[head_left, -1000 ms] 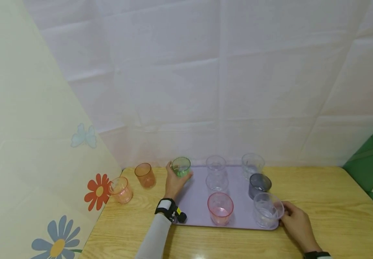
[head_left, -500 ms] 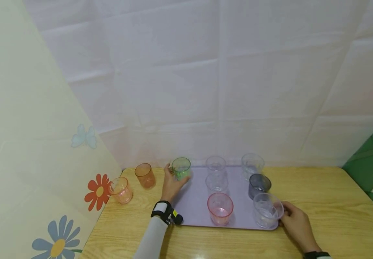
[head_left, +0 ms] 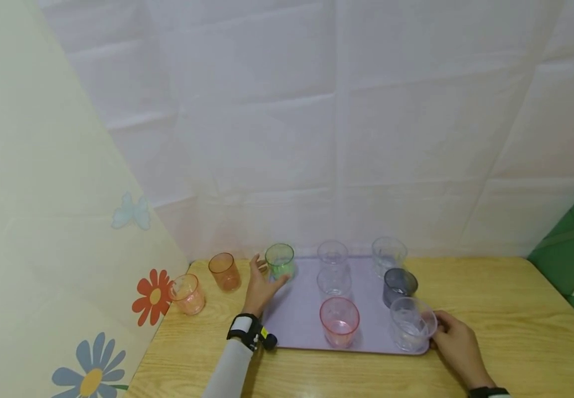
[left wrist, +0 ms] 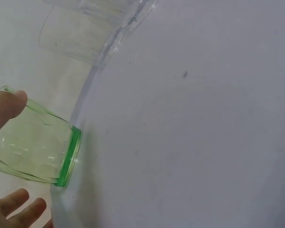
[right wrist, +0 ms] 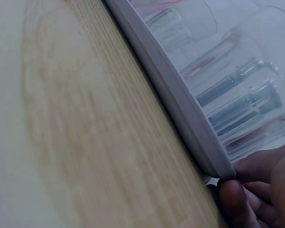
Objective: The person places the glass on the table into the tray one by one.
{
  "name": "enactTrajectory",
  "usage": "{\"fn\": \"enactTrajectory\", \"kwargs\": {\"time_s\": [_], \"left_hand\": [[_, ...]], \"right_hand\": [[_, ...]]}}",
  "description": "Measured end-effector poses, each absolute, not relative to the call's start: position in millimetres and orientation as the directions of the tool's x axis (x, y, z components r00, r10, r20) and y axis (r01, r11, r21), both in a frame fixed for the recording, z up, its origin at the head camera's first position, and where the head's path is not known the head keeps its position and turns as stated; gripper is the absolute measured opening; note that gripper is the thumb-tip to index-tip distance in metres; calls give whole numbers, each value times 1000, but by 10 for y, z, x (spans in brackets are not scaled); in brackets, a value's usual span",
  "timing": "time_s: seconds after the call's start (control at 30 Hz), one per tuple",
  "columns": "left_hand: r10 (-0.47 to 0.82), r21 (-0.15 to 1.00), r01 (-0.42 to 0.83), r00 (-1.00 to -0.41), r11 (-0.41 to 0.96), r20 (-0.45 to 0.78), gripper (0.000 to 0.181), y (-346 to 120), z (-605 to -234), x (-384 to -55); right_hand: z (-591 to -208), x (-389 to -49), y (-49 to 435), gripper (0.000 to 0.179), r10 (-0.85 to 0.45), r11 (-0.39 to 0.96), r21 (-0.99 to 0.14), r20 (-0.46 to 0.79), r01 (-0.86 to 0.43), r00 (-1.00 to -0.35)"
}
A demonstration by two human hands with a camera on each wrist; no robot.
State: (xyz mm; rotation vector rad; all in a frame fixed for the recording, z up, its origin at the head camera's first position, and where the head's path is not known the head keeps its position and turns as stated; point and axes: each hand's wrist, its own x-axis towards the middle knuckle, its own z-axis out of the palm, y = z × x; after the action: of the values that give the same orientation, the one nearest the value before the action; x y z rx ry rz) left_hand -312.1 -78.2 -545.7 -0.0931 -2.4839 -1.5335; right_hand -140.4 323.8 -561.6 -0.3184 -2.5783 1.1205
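A green see-through cup stands at the back left corner of a lilac tray. My left hand is spread around its near side. In the left wrist view the thumb lies at the cup's side, while the fingers are apart from it. My right hand pinches the tray's front right corner between thumb and fingers, right beside a clear cup. The right wrist view shows that grip on the tray rim close up.
Also on the tray are a pink cup, a dark grey cup and several more clear cups. An amber cup and a peach cup stand on the wooden table to the left. A white cloth hangs behind.
My left hand's fingers have come away from the green cup, and the hand has shifted slightly left and toward me. The cup stays at the tray corner; the right hand keeps its hold.
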Motion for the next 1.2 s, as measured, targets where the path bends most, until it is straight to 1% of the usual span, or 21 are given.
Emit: {"fn": "enactTrajectory", "kwargs": {"time_s": [0.2,0.4,0.57,0.77,0.87,0.97,1.2], "left_hand": [[-48,874,187,-971,448,233,106,-822,-5406,-3084],[-35,888,182,-975,423,217,103,-885,-5406,-3043],[-18,880,188,-976,435,218,102,-944,-5394,-3004],[1,879,205,-974,431,226,95,-1030,-5416,-2958],[-3,879,213,-971,427,237,89,-1070,-5426,-2933],[-35,879,214,-967,425,252,79,-1107,-5414,-2903],[-115,877,224,-948,424,298,54,-1230,-5395,-2845]], "right_hand": [[-5606,-1399,3232,27,322,667,-741,193,77,-927],[-5616,-1405,3254,27,319,678,-731,190,84,-929],[-5601,-1402,3253,25,318,671,-737,182,85,-930],[-5623,-1398,3244,25,319,666,-742,187,80,-929],[-5639,-1399,3250,25,320,678,-732,216,64,-922],[-5637,-1397,3253,24,323,682,-729,227,60,-919],[-5593,-1394,3235,25,324,677,-732,195,83,-926]]}}
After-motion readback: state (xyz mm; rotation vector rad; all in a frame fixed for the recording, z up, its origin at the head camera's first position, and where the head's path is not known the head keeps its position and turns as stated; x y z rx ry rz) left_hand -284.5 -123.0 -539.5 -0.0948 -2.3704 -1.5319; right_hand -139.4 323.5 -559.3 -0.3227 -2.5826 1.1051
